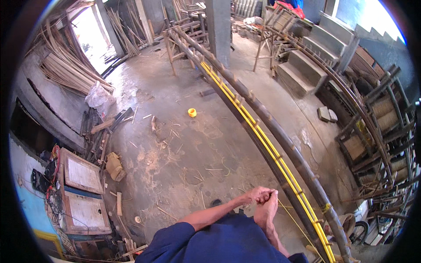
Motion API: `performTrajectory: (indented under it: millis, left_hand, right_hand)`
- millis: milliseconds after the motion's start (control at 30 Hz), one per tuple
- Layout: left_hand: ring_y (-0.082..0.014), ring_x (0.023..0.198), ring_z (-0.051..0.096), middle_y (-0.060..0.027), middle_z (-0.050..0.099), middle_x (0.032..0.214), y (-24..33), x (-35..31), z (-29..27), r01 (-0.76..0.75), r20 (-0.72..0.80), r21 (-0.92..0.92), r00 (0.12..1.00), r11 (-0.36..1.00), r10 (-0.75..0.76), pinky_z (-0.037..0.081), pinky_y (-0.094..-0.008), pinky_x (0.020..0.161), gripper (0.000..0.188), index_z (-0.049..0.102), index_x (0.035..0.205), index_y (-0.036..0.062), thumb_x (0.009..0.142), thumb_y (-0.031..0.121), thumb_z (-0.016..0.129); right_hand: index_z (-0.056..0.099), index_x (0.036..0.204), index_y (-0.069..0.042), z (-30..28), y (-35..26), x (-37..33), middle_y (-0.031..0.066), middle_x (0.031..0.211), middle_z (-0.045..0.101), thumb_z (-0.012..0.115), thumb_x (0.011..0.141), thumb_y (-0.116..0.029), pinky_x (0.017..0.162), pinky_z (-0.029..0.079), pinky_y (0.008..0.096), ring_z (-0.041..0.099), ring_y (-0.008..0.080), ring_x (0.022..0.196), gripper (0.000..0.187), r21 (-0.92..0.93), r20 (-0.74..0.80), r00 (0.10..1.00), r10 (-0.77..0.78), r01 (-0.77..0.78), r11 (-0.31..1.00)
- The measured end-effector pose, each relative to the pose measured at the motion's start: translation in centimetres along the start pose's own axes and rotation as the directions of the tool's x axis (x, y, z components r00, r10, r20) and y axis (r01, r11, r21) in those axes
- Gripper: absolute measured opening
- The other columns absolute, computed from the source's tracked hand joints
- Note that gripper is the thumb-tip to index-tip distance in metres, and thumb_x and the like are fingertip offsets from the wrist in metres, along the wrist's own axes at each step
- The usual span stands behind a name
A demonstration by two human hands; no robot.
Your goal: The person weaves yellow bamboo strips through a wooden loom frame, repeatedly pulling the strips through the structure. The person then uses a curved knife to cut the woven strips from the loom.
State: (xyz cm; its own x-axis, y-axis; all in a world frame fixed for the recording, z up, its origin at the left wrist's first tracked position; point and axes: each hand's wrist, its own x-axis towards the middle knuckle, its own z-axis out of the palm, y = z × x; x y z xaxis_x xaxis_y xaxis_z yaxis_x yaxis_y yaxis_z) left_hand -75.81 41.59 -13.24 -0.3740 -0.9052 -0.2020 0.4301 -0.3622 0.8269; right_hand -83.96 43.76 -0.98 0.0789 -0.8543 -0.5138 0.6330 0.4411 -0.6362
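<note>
My left hand (pixel 258 194) and my right hand (pixel 270 202) meet in front of my body, fingers closed and pressed together. A thin yellow cord (pixel 289 215) runs from beside my right hand down toward the lower right. Whatever the left fingers pinch is too small to make out. Just right of my hands stretches a long rack of two dark poles (pixel 280 125) with short pegs along them. Several bright yellow strands (pixel 267 141) lie stretched lengthwise among the pegs, from the near end toward the far end.
A yellow roll (pixel 192 112) rests on the concrete floor among scraps. At left are wooden cabinet doors (pixel 85 190), a cardboard piece (pixel 115 166) and bundled strips (pixel 66 72). A grey pillar (pixel 218 33) stands behind; concrete steps (pixel 302 72) and stacked chair frames (pixel 381 116) are at right.
</note>
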Motion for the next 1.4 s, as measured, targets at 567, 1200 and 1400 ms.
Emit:
performTrajectory:
  millis: [567, 1200, 1400]
  left_hand:
    - [-0.0115, 0.080, 0.060, -0.0025, 0.065, 0.087, 22.4, -4.8, -30.0, -0.164, -0.461, 0.326, 0.832, 0.931, 0.308, 0.050, -0.0285, 0.070, 0.022, 0.065, 0.100, -0.0005, 0.096, 0.017, 0.052]
    - [-0.0286, 0.059, 0.061, -0.0167, 0.059, 0.065, 51.9, 2.9, -70.1, 0.118, -0.364, 0.924, 0.563, 0.364, 0.742, 0.042, -0.0394, 0.054, 0.034, 0.055, 0.071, 0.0003, 0.092, 0.027, 0.056]
    - [-0.0352, 0.059, 0.058, -0.0180, 0.059, 0.067, 54.7, 7.5, -74.0, 0.202, -0.261, 0.963, 0.554, 0.176, 0.791, 0.042, -0.0420, 0.054, 0.038, 0.058, 0.072, 0.0034, 0.090, 0.037, 0.059]
  right_hand:
    - [0.049, 0.098, -0.009, 30.7, 15.3, 12.6, -0.0027, 0.071, 0.041, 0.039, 0.102, -0.029, 0.060, 0.040, 0.0281, 0.042, 0.0107, 0.063, 0.023, -0.500, 0.449, 0.727, 0.519, -0.277, 0.821]
    - [0.060, 0.110, -0.007, 62.2, 24.1, 36.9, -0.0084, 0.067, 0.038, 0.044, 0.099, -0.023, 0.046, 0.030, 0.0196, 0.035, 0.0023, 0.055, 0.025, -0.608, 0.702, 0.692, 0.168, 0.460, 0.646]
    - [0.054, 0.125, -0.012, 70.8, 22.3, 45.3, -0.0063, 0.063, 0.039, 0.045, 0.098, -0.021, 0.041, 0.026, 0.0209, 0.032, 0.0043, 0.048, 0.030, -0.358, 0.316, 0.940, 0.126, -0.005, 0.934]
